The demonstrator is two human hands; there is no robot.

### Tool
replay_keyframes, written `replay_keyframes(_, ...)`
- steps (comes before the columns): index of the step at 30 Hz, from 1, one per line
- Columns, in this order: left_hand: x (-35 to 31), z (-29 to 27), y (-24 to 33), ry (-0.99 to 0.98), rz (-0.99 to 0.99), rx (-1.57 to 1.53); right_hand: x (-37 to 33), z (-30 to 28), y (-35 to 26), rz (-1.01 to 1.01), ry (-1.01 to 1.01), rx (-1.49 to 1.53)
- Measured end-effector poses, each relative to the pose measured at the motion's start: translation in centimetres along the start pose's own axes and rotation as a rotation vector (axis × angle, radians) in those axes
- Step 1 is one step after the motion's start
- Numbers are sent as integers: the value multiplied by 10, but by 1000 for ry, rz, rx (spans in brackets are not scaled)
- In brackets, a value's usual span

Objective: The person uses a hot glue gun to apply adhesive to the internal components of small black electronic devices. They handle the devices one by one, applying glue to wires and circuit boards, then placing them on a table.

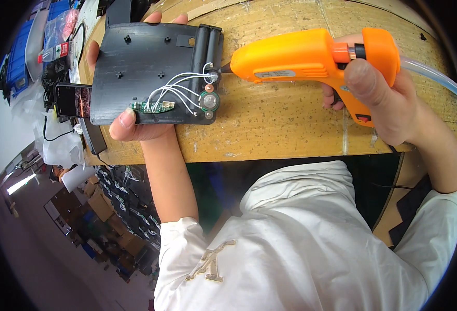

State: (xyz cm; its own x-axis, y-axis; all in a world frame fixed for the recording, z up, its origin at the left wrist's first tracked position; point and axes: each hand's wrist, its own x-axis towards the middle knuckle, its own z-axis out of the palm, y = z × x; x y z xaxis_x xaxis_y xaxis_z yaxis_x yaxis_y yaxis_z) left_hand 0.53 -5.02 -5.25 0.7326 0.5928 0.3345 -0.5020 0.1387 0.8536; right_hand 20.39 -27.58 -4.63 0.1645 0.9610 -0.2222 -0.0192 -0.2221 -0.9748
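My left hand [135,127] grips a black plastic panel [135,57] from below, its thumb on the front edge and fingertips showing past the far edge. On the panel sits a small green circuit board [153,107], with white wires [175,85] running to a round metal-centred part [209,100] near the right corner. My right hand [389,101] is wrapped round the handle of an orange hot glue gun [290,54]. The gun's dark nozzle [226,68] points left, right beside the wire ends at the panel's right edge. A clear glue stick [436,78] trails from the gun's back.
The wooden table [270,124] is worn and specked with glue bits. A phone [73,100] with a lit screen lies left of the panel. Plastic bags [60,52], a blue bin [18,67] and cables crowd the far left. Further panels with wires [130,197] are stacked below the table's left end.
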Motion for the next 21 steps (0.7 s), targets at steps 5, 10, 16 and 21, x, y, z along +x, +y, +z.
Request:
replay_keyframes(5,0,-1,0,3,0,-8,1,2,-1,-13,-12,24)
replay_keyframes(10,-1,-3,-1,24,-14,13,1,3,0,-22,-6,30)
replay_keyframes(16,-2,5,-1,64,-23,119,7,-1,-9,-15,-82,22)
replay_keyframes(21,-1,2,0,44,-21,73,11,-2,-17,-7,-147,-19)
